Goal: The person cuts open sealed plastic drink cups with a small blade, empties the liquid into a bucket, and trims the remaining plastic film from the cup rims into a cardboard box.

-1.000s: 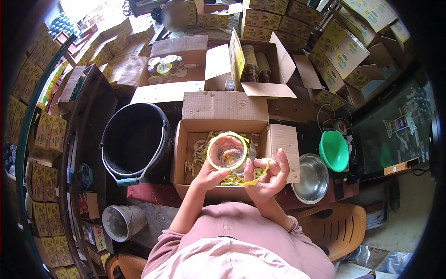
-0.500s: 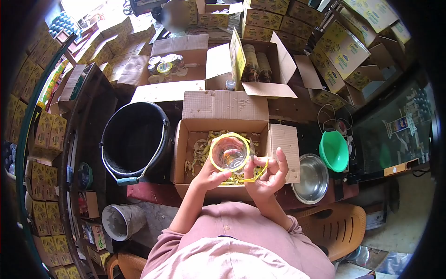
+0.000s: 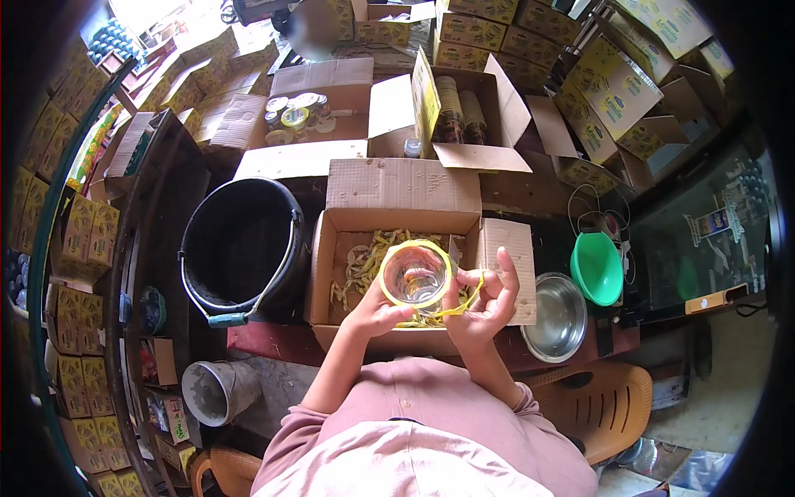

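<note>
Over the carton [image 3: 373,219], left hand [image 3: 373,315] curved around a cup [image 3: 416,275]

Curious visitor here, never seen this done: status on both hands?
Left hand holding clear cup. Right hand beside it, holding yellow strip. Open cardboard box below; no obstruction visible.

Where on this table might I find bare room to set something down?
The best patch looks like the brown tabletop, bordered by the near carton's raised flap, the far-right open box and the lemon boxes. It seems crowded at right, where the steel bowl and green bowl sit close together.
</note>
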The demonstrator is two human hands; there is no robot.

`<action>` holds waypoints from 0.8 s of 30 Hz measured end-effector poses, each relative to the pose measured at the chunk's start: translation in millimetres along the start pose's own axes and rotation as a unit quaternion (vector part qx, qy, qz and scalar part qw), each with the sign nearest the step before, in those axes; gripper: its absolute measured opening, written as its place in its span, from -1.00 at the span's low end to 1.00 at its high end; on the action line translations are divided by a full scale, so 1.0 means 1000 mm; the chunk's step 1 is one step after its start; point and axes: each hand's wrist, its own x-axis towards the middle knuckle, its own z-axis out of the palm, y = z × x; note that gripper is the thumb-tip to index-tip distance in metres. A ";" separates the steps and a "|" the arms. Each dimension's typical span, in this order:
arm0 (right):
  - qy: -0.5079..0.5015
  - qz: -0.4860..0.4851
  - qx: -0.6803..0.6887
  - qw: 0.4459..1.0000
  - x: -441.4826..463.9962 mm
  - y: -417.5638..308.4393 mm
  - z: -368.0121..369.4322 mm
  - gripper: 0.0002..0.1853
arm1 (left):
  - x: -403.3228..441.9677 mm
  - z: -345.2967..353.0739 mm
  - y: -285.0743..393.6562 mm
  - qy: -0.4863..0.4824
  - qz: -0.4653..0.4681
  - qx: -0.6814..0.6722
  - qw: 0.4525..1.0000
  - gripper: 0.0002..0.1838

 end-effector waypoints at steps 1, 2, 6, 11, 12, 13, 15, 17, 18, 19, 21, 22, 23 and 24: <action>-0.003 0.008 0.005 1.000 0.000 0.000 0.000 -0.27 | 0.000 -0.001 0.001 -0.002 -0.004 -0.008 1.000 -0.20; -0.006 0.012 0.007 1.000 0.001 0.000 0.000 -0.27 | 0.001 -0.002 0.001 -0.004 -0.007 -0.016 1.000 -0.20; -0.019 0.022 0.006 1.000 0.000 0.002 0.000 -0.25 | -0.002 -0.006 0.001 -0.012 -0.035 -0.012 0.999 -0.19; -0.036 0.020 -0.004 0.999 -0.001 0.005 0.002 -0.23 | -0.001 -0.012 0.001 -0.019 -0.042 -0.004 0.999 -0.14; -0.040 0.019 -0.008 0.999 0.000 0.007 0.002 -0.22 | -0.001 -0.013 0.003 -0.020 -0.049 0.001 0.999 -0.13; -0.045 0.018 -0.013 0.999 0.000 0.007 0.002 -0.22 | -0.001 -0.013 0.006 -0.020 -0.057 0.006 0.998 -0.12; -0.048 0.037 0.004 0.998 0.001 0.005 0.003 -0.22 | -0.002 -0.014 0.005 -0.005 -0.056 -0.007 0.998 -0.09; -0.039 0.036 0.009 0.999 0.001 0.005 0.004 -0.23 | -0.002 -0.014 -0.004 0.025 -0.040 -0.042 0.998 -0.07; -0.029 0.025 0.004 0.999 0.001 0.006 0.006 -0.25 | -0.001 -0.011 -0.004 0.025 -0.018 -0.038 0.999 -0.06; -0.020 0.015 -0.001 1.000 0.001 0.006 0.006 -0.27 | 0.000 -0.007 -0.005 0.026 0.003 -0.034 0.999 -0.05; -0.018 0.015 -0.002 1.000 0.001 0.007 0.007 -0.27 | 0.002 -0.007 -0.009 0.039 0.059 0.024 0.997 -0.08; -0.018 0.015 -0.002 1.000 0.001 0.008 0.007 -0.27 | 0.002 -0.009 -0.010 0.048 0.045 0.069 0.995 -0.11; -0.017 0.018 0.001 1.000 0.001 0.007 0.007 -0.27 | 0.001 -0.010 -0.011 0.058 0.031 0.113 0.991 -0.14; -0.016 0.020 0.004 1.000 0.001 0.007 0.007 -0.28 | 0.001 -0.011 -0.011 0.069 0.017 0.158 0.985 -0.17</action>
